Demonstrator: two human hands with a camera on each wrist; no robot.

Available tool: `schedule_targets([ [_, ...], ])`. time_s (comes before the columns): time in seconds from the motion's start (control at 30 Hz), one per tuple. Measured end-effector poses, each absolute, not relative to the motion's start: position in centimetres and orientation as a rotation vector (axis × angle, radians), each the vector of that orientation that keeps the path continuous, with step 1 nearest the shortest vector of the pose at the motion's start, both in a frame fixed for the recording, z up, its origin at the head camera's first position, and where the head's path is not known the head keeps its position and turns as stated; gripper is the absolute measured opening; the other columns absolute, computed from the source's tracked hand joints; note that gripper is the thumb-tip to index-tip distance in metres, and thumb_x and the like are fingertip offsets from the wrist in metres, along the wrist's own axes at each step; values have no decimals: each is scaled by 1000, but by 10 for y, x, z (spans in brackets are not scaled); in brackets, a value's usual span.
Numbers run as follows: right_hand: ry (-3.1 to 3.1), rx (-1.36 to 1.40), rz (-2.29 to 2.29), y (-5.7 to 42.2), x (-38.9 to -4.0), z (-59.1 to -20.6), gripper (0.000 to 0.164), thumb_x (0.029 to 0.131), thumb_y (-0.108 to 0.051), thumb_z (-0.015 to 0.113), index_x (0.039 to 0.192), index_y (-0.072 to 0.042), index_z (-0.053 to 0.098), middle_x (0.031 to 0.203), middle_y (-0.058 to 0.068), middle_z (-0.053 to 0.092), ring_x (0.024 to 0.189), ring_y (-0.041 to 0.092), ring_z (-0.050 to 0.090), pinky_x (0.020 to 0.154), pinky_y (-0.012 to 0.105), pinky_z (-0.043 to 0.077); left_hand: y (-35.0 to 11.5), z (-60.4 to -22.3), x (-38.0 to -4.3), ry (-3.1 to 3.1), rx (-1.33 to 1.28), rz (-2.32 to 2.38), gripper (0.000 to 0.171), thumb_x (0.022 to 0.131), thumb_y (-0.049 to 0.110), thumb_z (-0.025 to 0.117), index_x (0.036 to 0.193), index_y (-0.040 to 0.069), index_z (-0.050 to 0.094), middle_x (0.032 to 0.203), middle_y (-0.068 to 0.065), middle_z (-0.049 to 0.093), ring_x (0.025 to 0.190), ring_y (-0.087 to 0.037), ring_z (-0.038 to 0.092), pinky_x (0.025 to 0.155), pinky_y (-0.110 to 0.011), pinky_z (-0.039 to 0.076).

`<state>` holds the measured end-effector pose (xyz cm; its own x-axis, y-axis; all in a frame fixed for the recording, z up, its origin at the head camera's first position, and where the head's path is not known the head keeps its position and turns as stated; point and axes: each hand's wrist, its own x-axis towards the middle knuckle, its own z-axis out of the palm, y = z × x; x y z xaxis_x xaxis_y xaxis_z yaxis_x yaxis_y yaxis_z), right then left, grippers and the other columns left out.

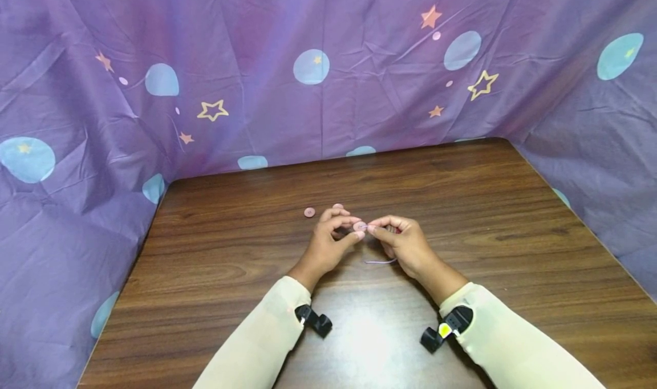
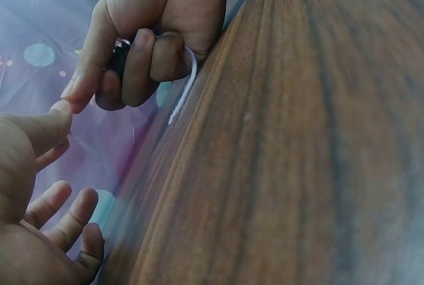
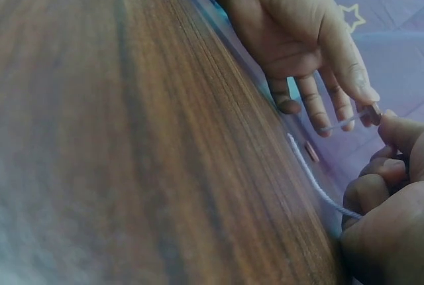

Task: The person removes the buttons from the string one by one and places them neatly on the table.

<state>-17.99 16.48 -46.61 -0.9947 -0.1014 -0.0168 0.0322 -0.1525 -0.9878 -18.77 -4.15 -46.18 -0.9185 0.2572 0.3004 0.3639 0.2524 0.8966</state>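
Note:
My left hand (image 1: 324,242) pinches a round pink button (image 1: 358,226) between thumb and index finger, its other fingers spread loosely. In the right wrist view that button (image 3: 375,114) stands edge-on, with a thin lilac cord (image 3: 342,124) sticking out on the left hand's side. Thumb and index finger of my right hand (image 1: 406,243) pinch right at the button, by the cord. The right hand's other fingers curl round a small dark thing (image 2: 119,56), mostly hidden. A loose tail of cord (image 1: 380,262) hangs from that hand, close over the table.
Two more pink buttons lie on the brown wooden table, one button (image 1: 309,212) left of the left hand and another button (image 1: 337,206) just beyond its fingers. A purple cloth (image 1: 267,47) with stars and dots hangs behind the table (image 1: 231,320) and at both sides.

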Motion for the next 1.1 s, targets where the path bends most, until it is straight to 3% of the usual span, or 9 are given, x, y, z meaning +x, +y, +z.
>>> schedule_targets([
  [0.33, 2024, 7, -2305, 168, -182, -465, 13, 98, -4, 78, 90, -15, 81, 63, -9, 59, 50, 4, 41, 45, 18, 33, -42, -464, -188, -2393, -577, -1783, 29, 94, 10, 85, 121, 1, 80, 144, -25, 58, 143, -36, 52, 94, -42, 58],
  [0.7, 2029, -21, -2297, 181, -187, -460, 22, 98, 2, 73, 86, -16, 80, 66, -8, 65, 50, 3, 39, 44, 17, 30, -43, -465, -188, -2390, -577, -1789, 31, 94, 9, 85, 123, 1, 79, 146, -25, 56, 141, -34, 55, 97, -50, 62],
  [0.97, 2059, -84, -2289, 193, -191, -456, 25, 98, 5, 70, 86, -15, 80, 62, -8, 59, 48, 3, 38, 44, 17, 29, -44, -464, -189, -2419, -580, -1738, 33, 93, 11, 86, 124, 3, 80, 145, -24, 57, 121, -31, 66, 90, -37, 59],
  [1.1, 2068, -72, -2302, 198, -193, -454, 15, 97, 5, 69, 91, -4, 79, 64, -7, 62, 49, 3, 38, 45, 17, 30, -44, -465, -189, -2422, -581, -1727, 32, 94, 12, 86, 124, 3, 80, 144, -24, 58, 118, -31, 67, 89, -33, 57],
])
